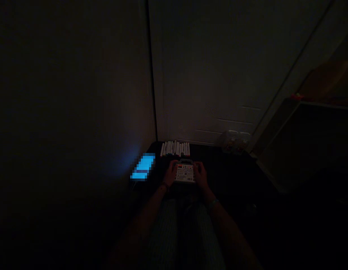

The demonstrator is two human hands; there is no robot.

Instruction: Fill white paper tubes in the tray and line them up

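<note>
Between my two hands is a small carrying case with a printed label facing up and a grey handle at its far end. My left hand grips its left side, and my right hand is closed on its right side. Just beyond the case, a row of white markers lies side by side on the dark table, their coloured ends towards me. The light is very dim, so the fingertips under the case are hidden.
A glowing blue screen, pixelated, stands at the table's left by the wall. Two clear plastic packages sit at the back right against the wall. A dark cabinet-like shape with a pale edge rises on the right.
</note>
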